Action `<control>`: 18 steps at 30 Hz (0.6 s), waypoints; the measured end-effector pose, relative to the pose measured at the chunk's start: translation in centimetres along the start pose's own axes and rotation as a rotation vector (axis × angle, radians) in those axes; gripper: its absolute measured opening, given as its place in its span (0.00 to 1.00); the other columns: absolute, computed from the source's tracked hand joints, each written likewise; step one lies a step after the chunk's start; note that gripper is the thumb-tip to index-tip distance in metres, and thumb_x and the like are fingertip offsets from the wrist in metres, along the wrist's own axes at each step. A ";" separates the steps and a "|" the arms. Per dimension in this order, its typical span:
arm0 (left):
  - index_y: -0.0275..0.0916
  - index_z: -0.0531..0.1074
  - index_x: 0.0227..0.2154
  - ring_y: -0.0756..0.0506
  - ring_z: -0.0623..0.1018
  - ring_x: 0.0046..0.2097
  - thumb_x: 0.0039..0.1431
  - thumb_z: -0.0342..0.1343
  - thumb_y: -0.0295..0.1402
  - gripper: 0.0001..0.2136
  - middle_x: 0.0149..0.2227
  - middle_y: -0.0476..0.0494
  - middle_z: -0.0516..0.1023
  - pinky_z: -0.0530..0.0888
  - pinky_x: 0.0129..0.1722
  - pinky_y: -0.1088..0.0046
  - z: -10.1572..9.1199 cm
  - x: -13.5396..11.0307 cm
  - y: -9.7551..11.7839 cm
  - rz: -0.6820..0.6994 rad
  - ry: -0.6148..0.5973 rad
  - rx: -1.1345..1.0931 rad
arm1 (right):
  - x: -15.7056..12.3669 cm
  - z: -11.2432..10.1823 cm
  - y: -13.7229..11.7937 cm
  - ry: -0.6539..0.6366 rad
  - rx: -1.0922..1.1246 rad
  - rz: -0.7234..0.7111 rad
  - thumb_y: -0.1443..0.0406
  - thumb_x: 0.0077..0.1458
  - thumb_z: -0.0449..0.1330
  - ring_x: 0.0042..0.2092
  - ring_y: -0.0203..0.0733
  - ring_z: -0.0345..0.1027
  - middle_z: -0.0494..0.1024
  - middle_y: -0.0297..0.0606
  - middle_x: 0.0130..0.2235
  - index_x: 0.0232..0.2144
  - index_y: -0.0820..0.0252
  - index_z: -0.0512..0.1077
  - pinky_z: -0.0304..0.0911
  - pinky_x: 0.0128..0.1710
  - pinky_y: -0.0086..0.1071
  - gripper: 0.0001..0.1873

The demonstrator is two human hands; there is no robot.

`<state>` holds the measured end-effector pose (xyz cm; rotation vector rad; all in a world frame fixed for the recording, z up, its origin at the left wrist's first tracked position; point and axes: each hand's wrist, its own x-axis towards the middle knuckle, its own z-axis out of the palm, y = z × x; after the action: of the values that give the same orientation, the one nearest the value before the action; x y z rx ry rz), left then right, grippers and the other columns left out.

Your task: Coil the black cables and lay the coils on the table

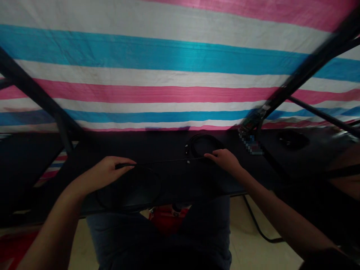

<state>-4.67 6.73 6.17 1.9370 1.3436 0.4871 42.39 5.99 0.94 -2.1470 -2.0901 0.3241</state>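
Creased plastic sheeting [180, 52]; matt tabletop [180, 183]; cloth trousers [102, 236].

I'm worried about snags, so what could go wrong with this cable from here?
The cable between the left hand and right hand passes close to the coil and might catch on it. A faint loop below the left hand seems near the front edge of the table and could slip off. Dark on dark, a kink might go unnoticed.

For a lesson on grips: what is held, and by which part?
A thin black cable, pinched by the left hand and right hand with a straight stretch between; whether either grips an end is unclear.
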 end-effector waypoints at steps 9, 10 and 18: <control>0.47 0.85 0.39 0.37 0.84 0.43 0.51 0.62 0.49 0.17 0.42 0.42 0.86 0.81 0.41 0.66 3.4 -2.4 0.8 -0.050 0.109 -0.150 | -3.7 1.2 -3.3 -0.350 0.349 -0.189 0.44 0.63 0.52 0.25 0.38 0.60 0.69 0.35 0.23 0.21 0.58 0.67 0.48 0.27 0.33 0.29; 0.48 0.85 0.39 0.37 0.84 0.43 0.52 0.62 0.48 0.16 0.42 0.42 0.86 0.81 0.42 0.67 4.0 -2.5 1.4 -0.044 0.106 -0.170 | -4.4 1.2 -4.5 -0.419 0.439 -0.214 0.42 0.64 0.51 0.25 0.37 0.59 0.68 0.34 0.22 0.21 0.59 0.68 0.49 0.27 0.33 0.31; 0.46 0.84 0.41 0.41 0.83 0.34 0.53 0.62 0.43 0.15 0.34 0.43 0.85 0.80 0.35 0.68 3.9 -3.6 3.5 -0.005 0.154 -0.299 | -7.9 -1.6 -9.1 -0.826 0.626 -0.285 0.41 0.65 0.49 0.21 0.31 0.49 0.59 0.28 0.18 0.19 0.59 0.67 0.46 0.22 0.29 0.34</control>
<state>-1.18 1.39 6.46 1.6778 1.2867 0.8007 33.79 -1.51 5.23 -1.4233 -2.1371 1.7788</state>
